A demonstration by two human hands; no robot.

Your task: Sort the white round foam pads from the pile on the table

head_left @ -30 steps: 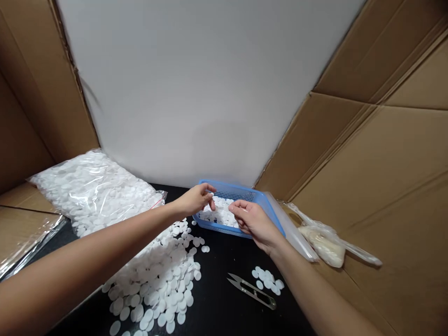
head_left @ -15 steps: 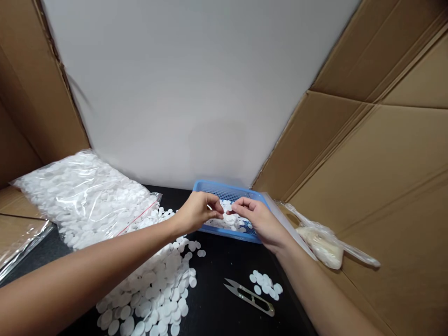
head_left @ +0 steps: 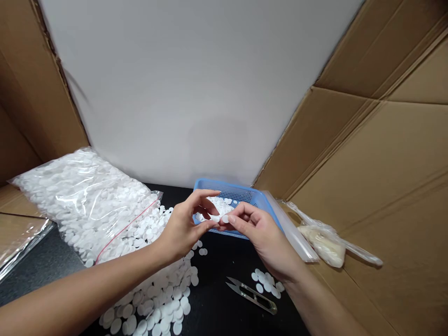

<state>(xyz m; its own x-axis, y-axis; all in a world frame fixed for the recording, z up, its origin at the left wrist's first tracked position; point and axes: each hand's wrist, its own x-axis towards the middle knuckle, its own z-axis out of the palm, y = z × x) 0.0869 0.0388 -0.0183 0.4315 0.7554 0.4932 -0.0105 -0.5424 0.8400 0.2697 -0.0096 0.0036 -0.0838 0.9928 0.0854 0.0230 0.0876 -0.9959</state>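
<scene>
My right hand [head_left: 264,228] pinches a small white round disc [head_left: 226,219] between thumb and fingers, above the near rim of a blue mesh basket [head_left: 229,234]. Close beside it, my left hand [head_left: 182,228] has its index finger raised and stretched away from the thumb. The left thumb tip lies near the right fingertips; whether it touches a disc there is hard to make out. Inside the basket, partly hidden by both hands, is a heap of white discs [head_left: 224,205].
Loose white discs [head_left: 161,303] spread from a clear bag [head_left: 87,196] at left. Thread snips [head_left: 252,295] lie on the black tabletop [head_left: 217,284] beside a small disc cluster [head_left: 268,283]. Right of the basket are clear plastic [head_left: 294,233] and a wrapped cream bundle [head_left: 324,245]. Cardboard panels [head_left: 385,186] flank both sides.
Both hands have come slightly nearer to me, toward the basket's front rim. The left index finger has lifted away from its thumb, and a disc now shows in the right fingertips.
</scene>
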